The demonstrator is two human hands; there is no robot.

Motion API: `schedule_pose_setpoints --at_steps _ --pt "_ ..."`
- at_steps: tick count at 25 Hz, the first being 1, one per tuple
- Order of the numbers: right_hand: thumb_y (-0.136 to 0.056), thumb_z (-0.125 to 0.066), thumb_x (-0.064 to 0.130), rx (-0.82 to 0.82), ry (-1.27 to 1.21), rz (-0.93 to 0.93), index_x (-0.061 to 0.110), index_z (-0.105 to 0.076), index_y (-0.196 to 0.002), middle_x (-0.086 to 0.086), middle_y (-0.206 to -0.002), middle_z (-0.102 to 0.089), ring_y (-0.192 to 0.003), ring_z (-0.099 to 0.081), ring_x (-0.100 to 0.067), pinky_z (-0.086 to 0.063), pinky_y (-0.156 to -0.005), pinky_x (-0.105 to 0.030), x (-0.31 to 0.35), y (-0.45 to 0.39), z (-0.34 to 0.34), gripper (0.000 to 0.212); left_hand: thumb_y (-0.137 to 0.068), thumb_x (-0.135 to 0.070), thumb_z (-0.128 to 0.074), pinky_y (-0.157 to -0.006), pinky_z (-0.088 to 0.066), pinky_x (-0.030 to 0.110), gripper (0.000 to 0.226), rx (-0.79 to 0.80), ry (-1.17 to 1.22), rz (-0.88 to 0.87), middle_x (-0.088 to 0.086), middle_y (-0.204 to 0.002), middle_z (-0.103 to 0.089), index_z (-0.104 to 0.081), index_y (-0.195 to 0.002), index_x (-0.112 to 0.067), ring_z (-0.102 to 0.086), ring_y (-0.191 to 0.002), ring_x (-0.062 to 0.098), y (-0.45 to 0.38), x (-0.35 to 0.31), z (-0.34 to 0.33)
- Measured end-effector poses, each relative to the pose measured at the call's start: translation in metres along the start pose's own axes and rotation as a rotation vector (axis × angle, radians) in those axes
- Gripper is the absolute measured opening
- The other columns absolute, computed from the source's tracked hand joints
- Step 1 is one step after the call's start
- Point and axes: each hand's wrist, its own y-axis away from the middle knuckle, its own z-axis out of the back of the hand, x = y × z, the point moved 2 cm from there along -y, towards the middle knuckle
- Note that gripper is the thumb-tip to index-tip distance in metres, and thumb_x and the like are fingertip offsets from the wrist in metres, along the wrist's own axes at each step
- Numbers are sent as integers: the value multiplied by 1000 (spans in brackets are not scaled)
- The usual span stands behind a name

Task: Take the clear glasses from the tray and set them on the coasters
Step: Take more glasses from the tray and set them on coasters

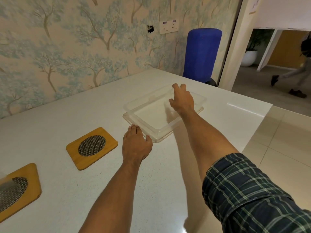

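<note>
A clear plastic tray (143, 122) lies on the white table (67, 115) near its far right side. My right hand (182, 100) reaches into the tray's far end, and its fingers and thumb curl around a faint clear glass (169, 95). My left hand (136, 145) lies flat on the table at the tray's near corner, thumb against the rim, holding nothing. Two wooden coasters with oval metal mesh lie to the left: one bare (91, 147), the other (32, 180) at the frame's lower left edge with a blurred clear shape over its mesh.
A wall with tree wallpaper runs along the table's far side. A blue chair back (202, 52) stands behind the table's far corner. The table's right edge drops to a tiled floor. A person (296, 76) walks past the doorway at right.
</note>
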Motion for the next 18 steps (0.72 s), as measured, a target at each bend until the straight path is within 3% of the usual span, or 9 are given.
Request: schedule_pose_setpoints --at_steps 5,8,12,15,18 --pt "-84 -75 39 -100 -88 127 24 -38 -140 -10 -134 -51 -101 -63 -27 -59 -77 -38 9 30 34 69 -92 -12 -53 -110 -41 47 38 -71 -75 -202 24 -132 -62 -63 -124 6 -57 -125 39 16 -7 13" --pt "-77 -74 47 -128 -159 177 21 -41 -132 -8 -123 -57 -92 -63 -25 -58 -72 -38 23 47 47 69 -95 -16 -53 -113 -39 47 43 -74 -102 -259 21 -139 -58 -58 -133 4 -53 -132 35 32 -5 23" --pt "-75 -73 57 -143 -272 222 21 -43 -127 -6 -120 -60 -92 -63 -23 -52 -69 -31 55 75 59 71 -100 -29 -48 -118 -31 44 50 -203 -163 -236 15 -149 -51 -50 -142 -4 -45 -139 29 62 16 51" --pt "-78 -70 60 -117 -326 248 20 -44 -130 -8 -123 -59 -98 -63 -27 -57 -76 -40 84 94 58 71 -101 -33 -43 -119 -28 41 52 -257 -189 -159 9 -154 -45 -43 -147 -9 -40 -143 26 81 44 76" --pt "-79 -68 60 -102 -378 288 19 -46 -130 -9 -120 -59 -100 -63 -29 -55 -75 -40 113 110 53 68 -99 -27 -49 -118 -31 42 53 -282 -172 -101 13 -154 -45 -44 -147 -6 -42 -139 30 101 75 99"
